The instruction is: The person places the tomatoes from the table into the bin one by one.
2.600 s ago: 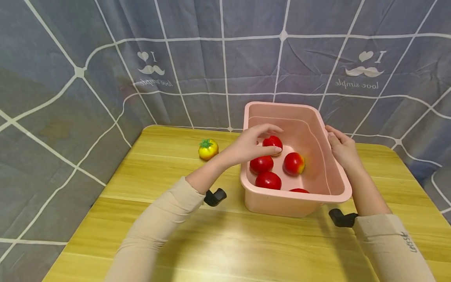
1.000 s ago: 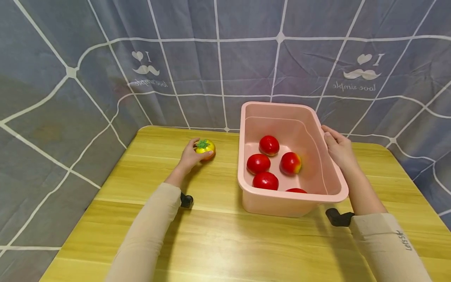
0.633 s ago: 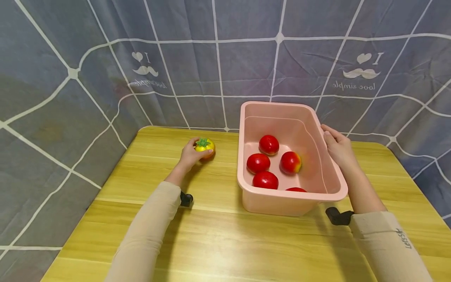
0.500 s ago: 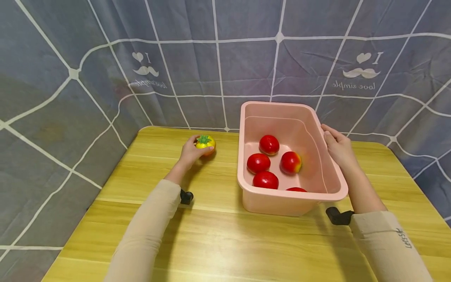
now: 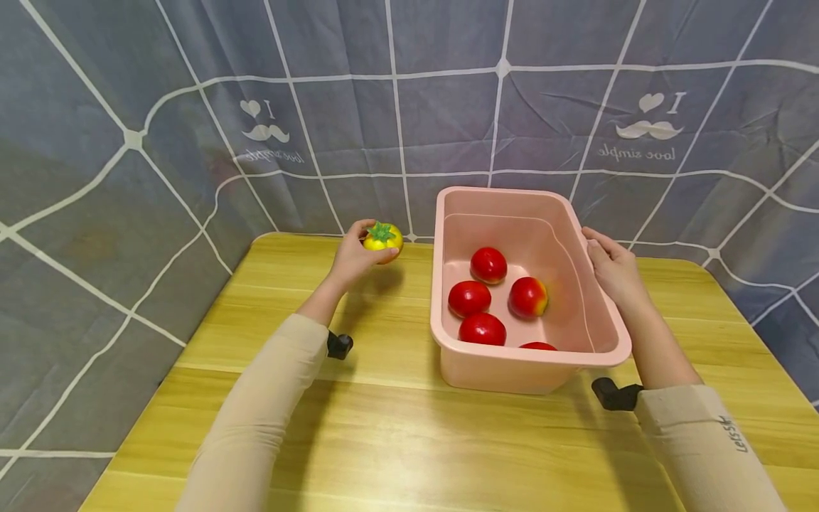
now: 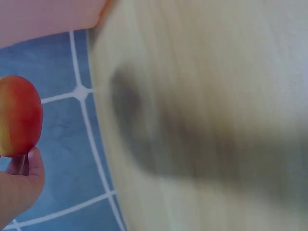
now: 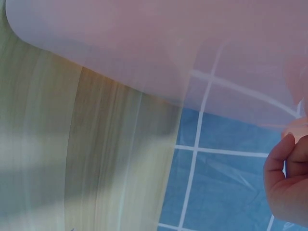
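My left hand [image 5: 355,256] grips a yellow tomato [image 5: 384,242] with a green leafy top, thumb on its near side. It is held above the table, left of the pink plastic bin. In the left wrist view the tomato's red-orange underside [image 6: 21,115] shows at the left edge. My right hand [image 5: 617,274] holds the right rim of the pink bin [image 5: 534,364], fingers partly hidden by its wall. Several red fruits lie inside: one at the back [image 5: 489,265], one with a yellow patch [image 5: 528,297], others near the left and front walls.
The wooden table [image 5: 384,427] spreads out in front of the bin and to its left. A grey-blue curtain [image 5: 345,128] with white lines hangs behind and at the sides, close to the bin's back. Black wrist mounts [image 5: 339,345] stick out from both sleeves.
My left hand left the bin, went to the tomato on the table, took hold of it and raised it, shifting slightly right. The right hand and bin have stayed in place.
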`<action>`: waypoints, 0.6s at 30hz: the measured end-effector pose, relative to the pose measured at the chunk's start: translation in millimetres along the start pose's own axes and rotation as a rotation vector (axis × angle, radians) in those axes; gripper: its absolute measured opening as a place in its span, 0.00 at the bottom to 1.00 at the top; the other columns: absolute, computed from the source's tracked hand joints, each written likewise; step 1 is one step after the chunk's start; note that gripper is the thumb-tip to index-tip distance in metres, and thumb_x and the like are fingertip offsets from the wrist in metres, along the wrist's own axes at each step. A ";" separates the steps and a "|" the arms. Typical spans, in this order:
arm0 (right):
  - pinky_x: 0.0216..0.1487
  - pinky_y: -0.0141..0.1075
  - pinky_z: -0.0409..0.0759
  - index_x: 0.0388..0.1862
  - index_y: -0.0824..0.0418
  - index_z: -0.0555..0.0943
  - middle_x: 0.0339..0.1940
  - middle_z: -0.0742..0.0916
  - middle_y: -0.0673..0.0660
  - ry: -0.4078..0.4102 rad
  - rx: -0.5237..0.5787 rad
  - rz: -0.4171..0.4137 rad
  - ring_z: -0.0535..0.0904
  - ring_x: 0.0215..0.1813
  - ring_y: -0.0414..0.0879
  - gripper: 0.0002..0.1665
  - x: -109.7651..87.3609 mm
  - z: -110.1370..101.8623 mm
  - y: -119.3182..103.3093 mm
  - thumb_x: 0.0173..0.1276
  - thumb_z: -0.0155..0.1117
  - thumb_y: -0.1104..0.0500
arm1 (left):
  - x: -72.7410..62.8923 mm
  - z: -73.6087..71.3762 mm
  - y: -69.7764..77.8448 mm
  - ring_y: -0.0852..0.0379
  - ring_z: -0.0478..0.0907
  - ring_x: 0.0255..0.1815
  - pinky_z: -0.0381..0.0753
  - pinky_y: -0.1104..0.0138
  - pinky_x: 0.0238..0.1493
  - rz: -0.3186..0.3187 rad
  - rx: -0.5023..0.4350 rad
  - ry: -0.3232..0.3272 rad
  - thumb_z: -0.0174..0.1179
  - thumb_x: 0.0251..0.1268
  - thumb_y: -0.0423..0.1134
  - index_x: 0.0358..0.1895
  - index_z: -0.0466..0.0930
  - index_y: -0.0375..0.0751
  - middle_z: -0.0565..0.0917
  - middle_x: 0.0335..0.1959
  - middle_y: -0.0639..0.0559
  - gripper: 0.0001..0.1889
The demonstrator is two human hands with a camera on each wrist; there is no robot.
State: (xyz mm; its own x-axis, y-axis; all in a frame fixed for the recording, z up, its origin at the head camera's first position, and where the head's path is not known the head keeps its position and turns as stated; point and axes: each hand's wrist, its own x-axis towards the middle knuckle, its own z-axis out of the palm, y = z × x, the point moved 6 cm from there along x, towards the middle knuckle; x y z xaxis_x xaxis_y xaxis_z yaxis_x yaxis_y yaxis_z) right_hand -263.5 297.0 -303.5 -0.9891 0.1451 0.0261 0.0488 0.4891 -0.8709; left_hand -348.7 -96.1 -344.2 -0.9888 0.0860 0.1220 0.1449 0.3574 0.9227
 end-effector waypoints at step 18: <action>0.41 0.16 0.71 0.71 0.63 0.58 0.67 0.66 0.68 0.028 0.033 -0.027 0.72 0.51 0.32 0.32 -1.7 2.2 3.5 0.75 0.38 0.46 | 10.6 9.2 69.1 0.49 0.73 0.54 0.77 0.63 0.50 0.133 0.048 0.065 0.71 0.48 0.43 0.64 0.66 0.40 0.73 0.59 0.43 0.38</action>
State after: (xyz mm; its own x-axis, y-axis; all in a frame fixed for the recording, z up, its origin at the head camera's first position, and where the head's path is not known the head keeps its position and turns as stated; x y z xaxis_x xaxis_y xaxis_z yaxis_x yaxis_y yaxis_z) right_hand -262.0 296.6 -307.7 -0.9857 0.1563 0.0626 0.0175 0.4648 -0.8852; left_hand -348.9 -62.0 -282.4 -0.9608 0.0754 0.2667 0.2745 0.3908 0.8786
